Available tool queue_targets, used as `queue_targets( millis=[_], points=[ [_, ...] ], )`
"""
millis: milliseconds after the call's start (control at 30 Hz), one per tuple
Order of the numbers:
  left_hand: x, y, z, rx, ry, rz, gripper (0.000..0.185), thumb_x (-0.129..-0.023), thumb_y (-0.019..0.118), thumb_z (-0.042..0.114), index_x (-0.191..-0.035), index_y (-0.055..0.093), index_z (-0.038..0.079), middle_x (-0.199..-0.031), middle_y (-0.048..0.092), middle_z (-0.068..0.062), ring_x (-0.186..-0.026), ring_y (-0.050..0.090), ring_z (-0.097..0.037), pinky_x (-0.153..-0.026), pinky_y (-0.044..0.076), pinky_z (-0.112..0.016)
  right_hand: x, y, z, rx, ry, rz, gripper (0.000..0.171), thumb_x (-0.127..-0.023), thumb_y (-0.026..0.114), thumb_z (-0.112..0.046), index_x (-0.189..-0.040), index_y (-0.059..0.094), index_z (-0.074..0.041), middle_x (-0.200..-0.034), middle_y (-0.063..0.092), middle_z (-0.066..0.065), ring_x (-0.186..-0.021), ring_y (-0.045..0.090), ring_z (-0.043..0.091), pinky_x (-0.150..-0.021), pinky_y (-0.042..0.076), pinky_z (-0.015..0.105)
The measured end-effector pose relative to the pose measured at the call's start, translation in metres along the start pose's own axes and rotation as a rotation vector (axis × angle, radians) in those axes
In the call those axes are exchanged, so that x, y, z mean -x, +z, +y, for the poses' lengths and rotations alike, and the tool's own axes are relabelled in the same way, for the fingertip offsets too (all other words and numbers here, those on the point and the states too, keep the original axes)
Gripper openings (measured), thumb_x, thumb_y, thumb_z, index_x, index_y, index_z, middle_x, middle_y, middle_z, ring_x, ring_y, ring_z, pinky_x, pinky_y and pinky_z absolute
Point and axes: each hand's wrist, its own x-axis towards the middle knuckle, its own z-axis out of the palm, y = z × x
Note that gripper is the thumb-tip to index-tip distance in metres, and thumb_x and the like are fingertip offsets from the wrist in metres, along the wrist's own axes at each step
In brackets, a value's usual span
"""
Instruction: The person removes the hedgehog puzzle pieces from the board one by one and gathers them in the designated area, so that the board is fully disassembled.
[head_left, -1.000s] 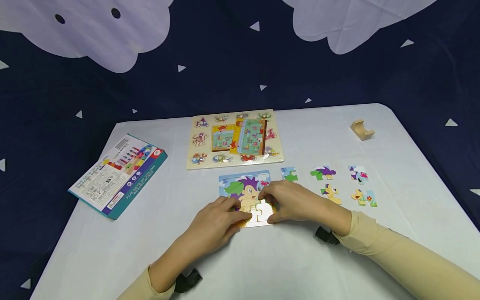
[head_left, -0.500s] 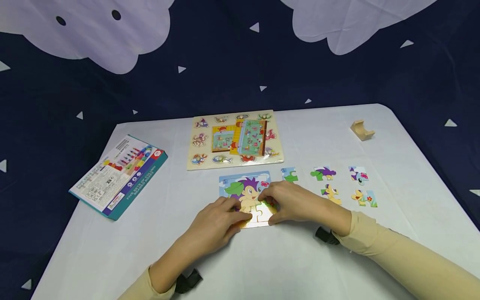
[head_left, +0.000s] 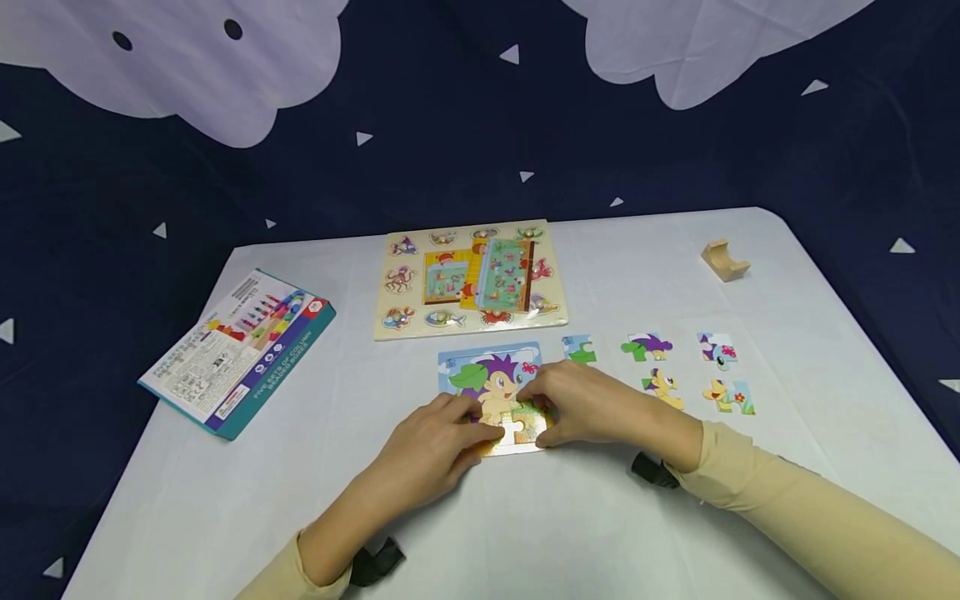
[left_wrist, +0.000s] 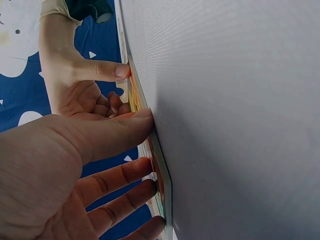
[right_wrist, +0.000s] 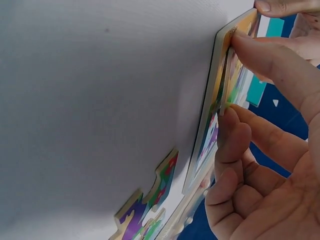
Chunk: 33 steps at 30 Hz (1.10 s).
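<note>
A small jigsaw puzzle board (head_left: 495,367) with a purple-haired cartoon character lies on the table. My right hand (head_left: 588,404) pinches a puzzle piece (head_left: 531,421) at the board's lower right. The right wrist view shows that puzzle piece (right_wrist: 225,85) between thumb and index finger, tilted, with one edge raised from the board (right_wrist: 207,122). My left hand (head_left: 431,446) rests on the board's lower left, thumb and fairly straight fingers (left_wrist: 125,172) touching it. Part of the board is hidden under both hands.
Several loose puzzle pieces (head_left: 647,346) lie to the right. Behind stands a sea-animal peg board (head_left: 386,304) bearing two small picture boards (head_left: 506,275). A teal box (head_left: 240,354) lies left, a notched wooden block (head_left: 724,261) far right.
Both hands stay almost where they were. The bright glare on the piece under my right hand has faded to green and yellow, as its tilt shifts slightly.
</note>
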Motion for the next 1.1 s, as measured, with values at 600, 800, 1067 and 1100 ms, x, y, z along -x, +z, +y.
queue_targets(
  millis=[600, 800, 1067, 1100],
  points=[
    [0.001, -0.001, 0.000, 0.001, -0.010, -0.017, 0.031, -0.088, 0.078, 0.023, -0.117, 0.074, 0.033, -0.115, 0.062, 0.005, -0.105, 0.056, -0.014, -0.087, 0.053, -0.033, 0.002, 0.003, 0.006, -0.058, -0.047, 0.027, 0.044, -0.069, 0.090, -0.023, -0.107, 0.074, -0.008, -0.080, 0.060, -0.006, -0.072, 0.049, 0.006, -0.066, 0.044, 0.021],
    [0.001, 0.000, 0.000, 0.003, -0.009, -0.012, 0.030, -0.088, 0.078, 0.023, -0.116, 0.075, 0.033, -0.114, 0.062, 0.005, -0.104, 0.056, -0.014, -0.086, 0.053, -0.033, 0.006, 0.001, 0.006, -0.024, -0.029, 0.017, 0.046, -0.070, 0.089, -0.028, -0.110, 0.073, -0.012, -0.087, 0.061, -0.007, -0.078, 0.051, 0.007, -0.072, 0.046, 0.025],
    [0.001, 0.001, 0.001, 0.007, -0.007, 0.004, 0.029, -0.088, 0.078, 0.023, -0.115, 0.075, 0.033, -0.111, 0.061, 0.007, -0.100, 0.055, -0.014, -0.082, 0.052, -0.032, 0.020, -0.005, 0.014, -0.022, 0.017, 0.005, 0.047, -0.070, 0.088, -0.029, -0.113, 0.073, -0.017, -0.092, 0.061, -0.010, -0.083, 0.053, 0.007, -0.076, 0.048, 0.026],
    [0.001, 0.001, 0.001, 0.008, -0.007, 0.004, 0.029, -0.088, 0.078, 0.023, -0.116, 0.075, 0.033, -0.111, 0.061, 0.007, -0.100, 0.055, -0.014, -0.082, 0.052, -0.032, 0.023, -0.006, 0.015, -0.027, 0.018, 0.008, 0.046, -0.070, 0.088, -0.028, -0.112, 0.073, -0.017, -0.091, 0.060, -0.010, -0.083, 0.053, 0.007, -0.076, 0.048, 0.026]
  ],
)
